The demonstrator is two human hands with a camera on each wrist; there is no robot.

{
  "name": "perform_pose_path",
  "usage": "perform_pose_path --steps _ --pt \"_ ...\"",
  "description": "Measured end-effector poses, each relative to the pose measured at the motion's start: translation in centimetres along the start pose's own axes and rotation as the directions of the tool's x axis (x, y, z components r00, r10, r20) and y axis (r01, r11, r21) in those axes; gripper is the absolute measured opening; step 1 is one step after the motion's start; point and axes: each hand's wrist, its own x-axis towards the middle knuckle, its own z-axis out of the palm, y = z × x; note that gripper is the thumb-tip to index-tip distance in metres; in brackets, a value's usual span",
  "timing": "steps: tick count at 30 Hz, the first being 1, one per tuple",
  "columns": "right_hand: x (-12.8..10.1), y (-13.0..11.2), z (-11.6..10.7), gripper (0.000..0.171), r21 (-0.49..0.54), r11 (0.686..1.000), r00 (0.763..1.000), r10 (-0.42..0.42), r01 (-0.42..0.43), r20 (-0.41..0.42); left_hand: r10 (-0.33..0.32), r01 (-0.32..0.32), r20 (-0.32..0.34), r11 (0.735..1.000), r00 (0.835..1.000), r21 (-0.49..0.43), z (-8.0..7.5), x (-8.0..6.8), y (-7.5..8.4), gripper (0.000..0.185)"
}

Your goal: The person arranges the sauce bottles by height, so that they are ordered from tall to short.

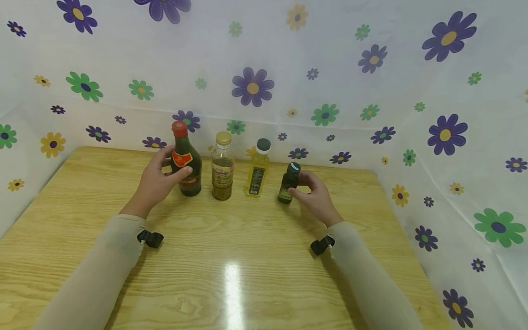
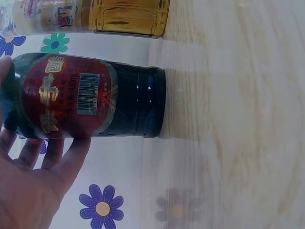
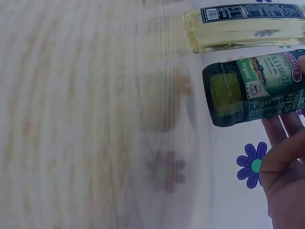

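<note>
My left hand (image 1: 158,181) grips a dark green vinegar bottle (image 1: 187,160) with a red cap, thumb across its front and fingers round the far side. The left wrist view shows its red label (image 2: 69,95), and the base is right at the table. My right hand (image 1: 315,197) holds a small olive oil bottle (image 1: 287,185) between thumb and fingers. This bottle has a dark cap and leans slightly; its green label (image 3: 271,74) faces the right wrist camera. Between the hands stand a gold-capped clear bottle (image 1: 222,172) of brown liquid and a dark-capped bottle (image 1: 258,169) of yellow oil.
All the bottles are in a row towards the back of a light wooden table (image 1: 198,275). White cloth (image 1: 272,50) printed with flowers hangs behind the table and along its sides. Each wrist wears a small black camera, such as the left one (image 1: 151,239).
</note>
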Motion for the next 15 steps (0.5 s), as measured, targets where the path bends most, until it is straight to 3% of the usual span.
perform_pose_path --steps 15 --pt "1.3 1.0 0.4 0.043 0.04 0.999 0.999 -0.014 0.013 0.037 -0.005 0.005 -0.004 1.0 1.0 0.002 -0.1 0.0 0.2 0.076"
